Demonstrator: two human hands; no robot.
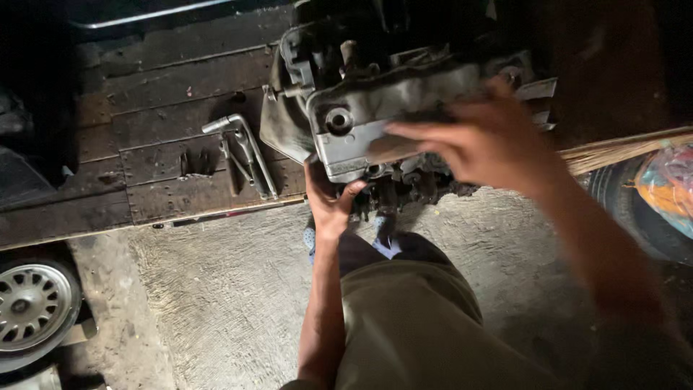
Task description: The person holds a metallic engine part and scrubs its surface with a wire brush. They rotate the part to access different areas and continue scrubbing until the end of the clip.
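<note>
While wrenches (pixel 242 152) lie at the wooden platform's (pixel 151 180) near edge, the left hand (pixel 328 206) clasps the grimy engine cover's (pixel 375 115) lower corner. The right hand (pixel 480 137) rests spread on top, gripping nothing, so the greasy cover, overhanging that edge, might slip floorward.

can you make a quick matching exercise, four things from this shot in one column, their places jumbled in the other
Things:
1. engine cover
2. wrench
3. wheel
4. broom

Places:
a. lower left, on the floor
b. at the right edge, behind the right arm
c. between both hands
d. on the dark wooden planks

Pairs: 1-c, 2-d, 3-a, 4-b
</note>
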